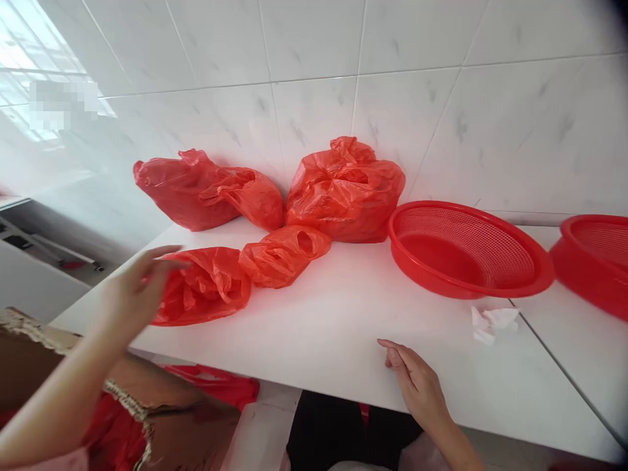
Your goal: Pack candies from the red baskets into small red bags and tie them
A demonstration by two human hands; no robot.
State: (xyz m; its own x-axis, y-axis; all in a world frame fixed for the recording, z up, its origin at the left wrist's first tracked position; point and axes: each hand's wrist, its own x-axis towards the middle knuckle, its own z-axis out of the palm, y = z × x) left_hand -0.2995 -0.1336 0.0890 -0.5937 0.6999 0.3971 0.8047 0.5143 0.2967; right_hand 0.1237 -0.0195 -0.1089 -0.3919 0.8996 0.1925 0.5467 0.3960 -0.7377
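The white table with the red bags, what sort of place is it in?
Probably a plain indoor workroom, though I can't tell which kind. The long white table, the red plastic bags and the tiled wall suggest it.

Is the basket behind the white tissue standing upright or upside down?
The basket is upright: it opens upward, with its inside visible.
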